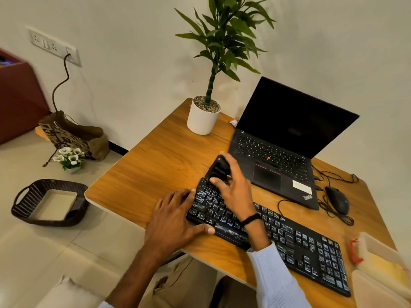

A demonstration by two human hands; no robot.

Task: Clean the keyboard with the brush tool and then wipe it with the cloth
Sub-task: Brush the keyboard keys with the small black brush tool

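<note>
Wooden desk (160, 165), keyboard (300, 245) along its near edge: left hand (175, 218) rests on the keyboard's left end, grip apart, fingers straight. Up top, the right hand (233, 187) has its grip clamped on the brush tool (219, 168) at the top-left keys, laptop (289, 121) beyond.

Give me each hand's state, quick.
Left hand: open, fingers resting flat on the left end of the keyboard.
Right hand: holding the black brush tool.

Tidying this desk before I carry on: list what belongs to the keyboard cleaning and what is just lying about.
Job: keyboard; brush tool, gripped by right hand; left hand resting on keyboard's end.
Lying about: laptop, mouse, potted plant, plastic container, floor basket.
</note>
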